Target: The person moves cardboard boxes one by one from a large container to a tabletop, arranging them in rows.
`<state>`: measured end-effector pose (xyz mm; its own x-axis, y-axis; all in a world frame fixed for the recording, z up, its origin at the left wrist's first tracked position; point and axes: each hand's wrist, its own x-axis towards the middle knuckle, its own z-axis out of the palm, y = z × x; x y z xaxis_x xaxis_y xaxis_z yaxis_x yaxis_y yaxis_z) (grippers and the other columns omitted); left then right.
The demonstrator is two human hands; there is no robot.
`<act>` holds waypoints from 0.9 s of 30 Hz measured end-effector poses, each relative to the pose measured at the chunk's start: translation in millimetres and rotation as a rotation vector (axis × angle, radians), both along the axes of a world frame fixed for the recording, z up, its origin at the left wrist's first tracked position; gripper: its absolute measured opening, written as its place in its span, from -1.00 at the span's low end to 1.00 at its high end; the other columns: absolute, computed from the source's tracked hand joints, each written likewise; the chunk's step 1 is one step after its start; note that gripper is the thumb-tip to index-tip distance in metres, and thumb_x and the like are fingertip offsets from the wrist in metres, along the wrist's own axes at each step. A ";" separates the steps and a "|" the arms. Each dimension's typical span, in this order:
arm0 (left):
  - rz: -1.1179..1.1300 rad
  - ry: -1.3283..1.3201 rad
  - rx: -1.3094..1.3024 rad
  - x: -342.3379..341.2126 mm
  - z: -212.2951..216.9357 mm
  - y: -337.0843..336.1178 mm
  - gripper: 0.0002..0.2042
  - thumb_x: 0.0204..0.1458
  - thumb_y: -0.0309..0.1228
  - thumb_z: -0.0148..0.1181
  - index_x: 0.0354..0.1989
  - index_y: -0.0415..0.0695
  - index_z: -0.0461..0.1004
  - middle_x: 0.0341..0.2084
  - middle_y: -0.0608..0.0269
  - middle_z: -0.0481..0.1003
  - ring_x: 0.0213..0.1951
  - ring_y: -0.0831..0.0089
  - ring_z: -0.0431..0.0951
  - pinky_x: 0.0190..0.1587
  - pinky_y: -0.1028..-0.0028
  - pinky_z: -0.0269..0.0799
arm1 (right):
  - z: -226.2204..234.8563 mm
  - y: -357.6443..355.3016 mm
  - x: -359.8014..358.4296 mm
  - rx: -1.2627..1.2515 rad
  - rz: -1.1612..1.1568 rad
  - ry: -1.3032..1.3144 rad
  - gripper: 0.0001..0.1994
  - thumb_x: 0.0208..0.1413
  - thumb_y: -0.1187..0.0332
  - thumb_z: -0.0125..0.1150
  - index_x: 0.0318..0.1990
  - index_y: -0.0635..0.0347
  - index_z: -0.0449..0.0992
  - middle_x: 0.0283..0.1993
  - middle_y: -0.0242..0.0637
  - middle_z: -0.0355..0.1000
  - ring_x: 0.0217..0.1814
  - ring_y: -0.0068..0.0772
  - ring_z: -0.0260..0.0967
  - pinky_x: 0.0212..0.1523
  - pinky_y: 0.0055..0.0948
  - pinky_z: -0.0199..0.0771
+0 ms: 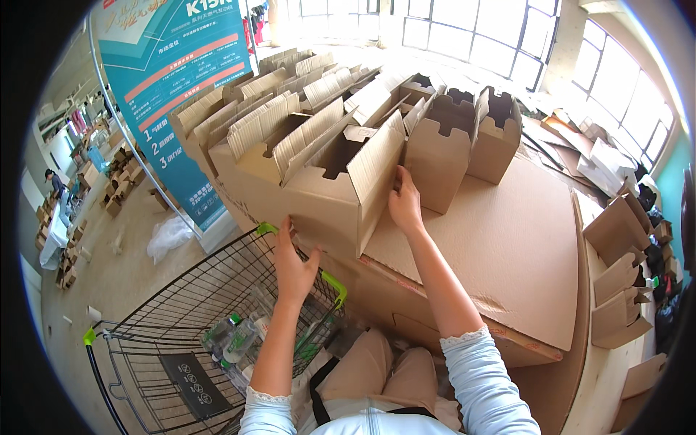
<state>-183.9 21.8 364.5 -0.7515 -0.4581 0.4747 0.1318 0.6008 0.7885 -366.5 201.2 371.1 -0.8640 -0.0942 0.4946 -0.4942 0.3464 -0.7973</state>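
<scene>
Here the open cardboard box [330,181] sits at the centre of the frame: plain brown, corrugated, its top flaps raised and its inside in shadow. It rests on a large flat cardboard sheet [507,239] that spans the centre right. The left hand [292,264] lies flat against the box's lower front wall, fingers extended and close together, gripping nothing. The right hand [404,203] presses on the box's right flap edge, fingers bent lightly around that edge.

The sheet is bare to the right of the box as far as its edge. To the lower left, a wire shopping cart [181,319] stands just beside the box, with plastic bottles [235,341] in its basket.

Behind the box, further upright boxes [449,141] stand close together, some touching it. A blue banner [174,80] rises at the upper left. Folded cardboard pieces [616,283] lie along the right edge.
</scene>
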 end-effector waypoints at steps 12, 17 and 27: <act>-0.024 -0.051 0.060 -0.6 -18.7 -12.4 -0.38 -0.12 -0.55 0.21 0.18 -0.25 0.12 -0.03 -0.05 0.32 0.00 0.10 0.39 0.02 0.27 0.34 | 16.6 -24.3 -38.1 -0.319 0.092 -0.427 -0.20 -0.24 0.63 -0.20 0.35 0.31 -0.10 0.41 0.05 -0.12 0.48 -0.09 -0.28 0.42 -0.38 -0.28; -0.056 -0.114 0.084 2.3 -18.1 -7.6 -0.35 -0.13 -0.58 0.18 0.20 -0.24 0.08 -0.03 -0.09 0.31 0.04 0.09 0.36 0.06 0.29 0.33 | 19.0 -22.2 -46.8 -0.344 0.145 -0.441 -0.18 -0.24 0.64 -0.20 0.36 0.27 -0.12 0.43 -0.01 -0.16 0.49 -0.15 -0.32 0.41 -0.38 -0.32; -0.241 -0.030 0.442 8.7 -30.7 -16.7 -0.21 -0.14 -0.60 0.18 0.33 -0.12 -0.04 0.13 0.08 0.15 0.13 0.19 0.28 -0.02 0.33 0.40 | -3.0 39.4 1.5 -0.233 0.326 -0.231 -0.33 -0.13 0.54 0.10 0.26 0.31 0.14 0.19 -0.15 0.24 0.26 -0.32 0.14 0.20 -0.40 0.17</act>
<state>-175.2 5.0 333.8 -0.8713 -0.4219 0.2506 0.1988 0.1634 0.9663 -365.0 240.6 368.2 -0.8977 -0.2882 0.3332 -0.3482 0.0008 -0.9374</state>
